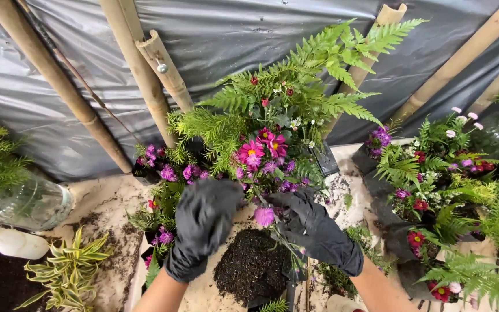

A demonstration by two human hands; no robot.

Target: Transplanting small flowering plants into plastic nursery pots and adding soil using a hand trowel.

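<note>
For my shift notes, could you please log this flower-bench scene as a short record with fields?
Setting: work surface strewn with soil, grey plastic sheet and bamboo poles behind
Left hand: black glove, closed around the bouquet stems
Right hand: black glove, gripping stems lower down
Bouquet: fern fronds, pink and purple flowers, held upright
Below hands: soil pile
Left side: glass jar, white spray bottle, striped plant
Right side: finished arrangements in dark wrapping

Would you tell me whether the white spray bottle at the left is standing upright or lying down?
Lying down: the white spray bottle rests on its side on the table, red-trimmed nozzle toward the left edge, beside the glass jar.
</note>
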